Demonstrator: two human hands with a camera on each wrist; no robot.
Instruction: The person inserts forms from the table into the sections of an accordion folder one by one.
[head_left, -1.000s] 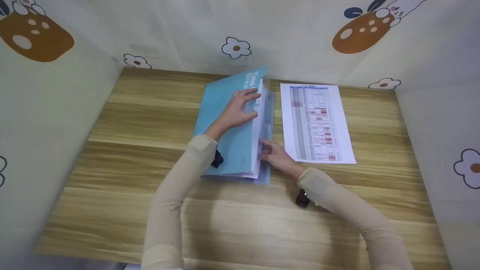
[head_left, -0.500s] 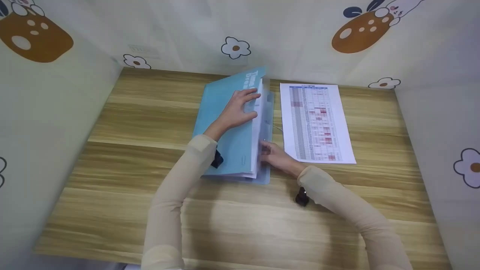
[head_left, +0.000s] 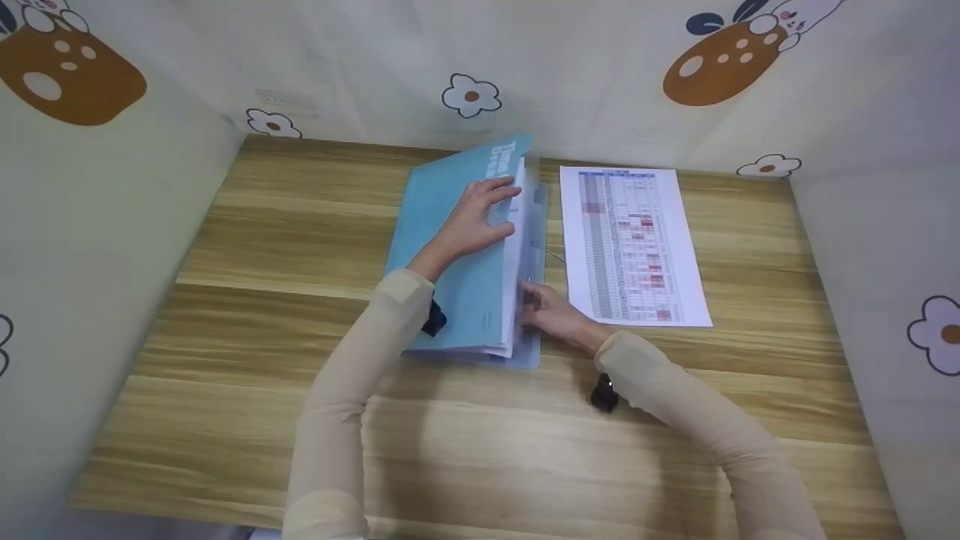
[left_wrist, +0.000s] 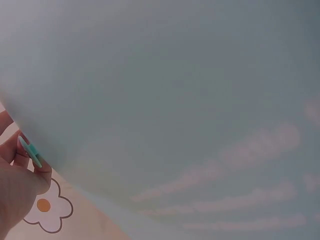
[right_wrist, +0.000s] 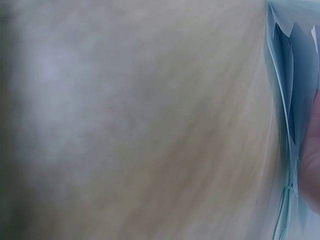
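A light-blue file folder [head_left: 457, 307] lies on the wooden table with its front cover raised at a slant along the right edge. Across the cover rests my left hand [head_left: 474, 217], thumb spread, fingers at the cover's free edge. In the left wrist view this hand [left_wrist: 20, 185] grips the edge, and a small teal piece shows between its fingers. My right hand [head_left: 555, 309] reaches into the gap beneath the white sheets [head_left: 513, 285], its fingertips hidden there. In the right wrist view, part of it [right_wrist: 311, 160] presses close to the folder's blue leaves [right_wrist: 287, 90]; what it holds I cannot tell.
A printed table sheet [head_left: 637, 247], marked with red cells, lies flat to the right of the folder. A thin cord [head_left: 556, 256] runs from the folder toward that sheet. A flower-patterned cloth [head_left: 375, 90] stands behind the wooden table [head_left: 285, 232].
Near my right fingers, the white sheets' lower right edge has shifted slightly left. Otherwise both hands and the raised cover have stayed almost in place.
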